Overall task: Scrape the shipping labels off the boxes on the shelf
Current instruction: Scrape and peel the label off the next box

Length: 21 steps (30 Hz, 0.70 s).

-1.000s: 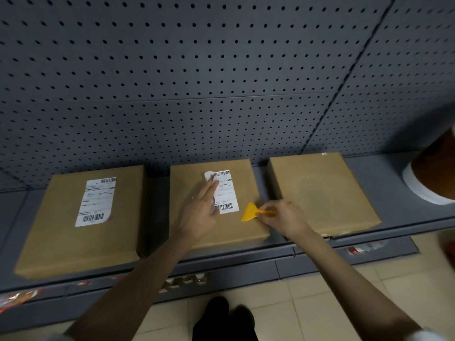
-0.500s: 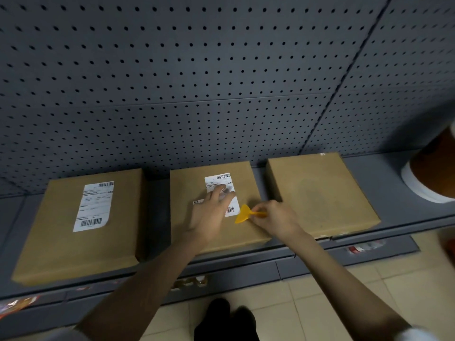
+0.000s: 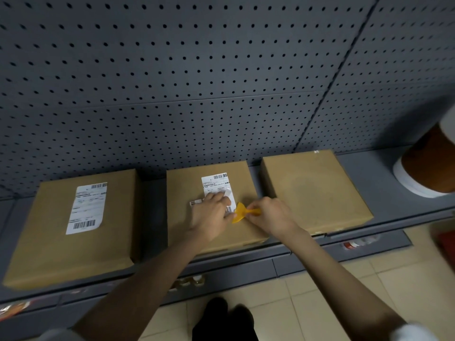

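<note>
Two bare hands meet over the middle cardboard box [image 3: 211, 232]: the right hand [image 3: 272, 215] pinches the thin handle of a yellow plastic scraper [image 3: 242, 214], whose flat, fan-shaped blade points left and lies against the lower right corner of the white shipping label [image 3: 216, 187]. The left hand [image 3: 211, 215] rests on the box with its fingers curled over the lower half of that label, fingertips pinching a small lifted, curled flap of the paper; a torn strip of label shows just left of the knuckles. The label's upper part, printed with a barcode and lines of small text, lies flat on the smooth brown card. On the left sits a second flat, square brown box [image 3: 73, 252] with a whole white label [image 3: 87, 207], rectangular, one lower corner rounded off. On the right, a third box [image 3: 317, 193] shows only bare matt cardboard. All three lie side by side with narrow gaps on a dark grey metal shelf [image 3: 384, 185], backed by grey pegboard [image 3: 197, 82] dotted with regular holes. At the far right edge stands a round orange-brown object with a white rim [image 3: 423, 173]. Below the shelf are pale beige floor tiles [image 3: 406, 279].
</note>
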Each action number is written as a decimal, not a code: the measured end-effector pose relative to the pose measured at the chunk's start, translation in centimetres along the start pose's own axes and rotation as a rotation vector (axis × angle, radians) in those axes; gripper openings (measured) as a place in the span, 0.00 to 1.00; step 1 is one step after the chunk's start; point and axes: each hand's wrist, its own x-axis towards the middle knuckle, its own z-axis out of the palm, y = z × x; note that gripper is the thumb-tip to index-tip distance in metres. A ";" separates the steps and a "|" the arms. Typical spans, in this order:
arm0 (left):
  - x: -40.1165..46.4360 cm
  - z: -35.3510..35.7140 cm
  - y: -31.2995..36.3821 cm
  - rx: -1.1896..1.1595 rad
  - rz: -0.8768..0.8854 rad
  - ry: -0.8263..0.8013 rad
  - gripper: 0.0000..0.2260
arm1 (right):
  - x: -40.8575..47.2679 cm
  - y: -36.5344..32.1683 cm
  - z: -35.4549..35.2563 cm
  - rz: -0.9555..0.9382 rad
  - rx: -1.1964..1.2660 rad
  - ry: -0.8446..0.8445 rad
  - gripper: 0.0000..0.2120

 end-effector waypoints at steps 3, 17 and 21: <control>0.1 0.0 0.3 -0.011 -0.011 0.007 0.16 | 0.2 -0.4 -0.1 -0.022 -0.028 -0.001 0.14; 0.6 0.2 1.6 -0.160 -0.150 0.075 0.08 | -0.1 0.8 -0.4 0.003 0.037 -0.003 0.13; 0.6 0.2 1.4 -0.173 -0.140 0.057 0.08 | -0.3 2.5 -0.9 0.048 0.107 -0.021 0.11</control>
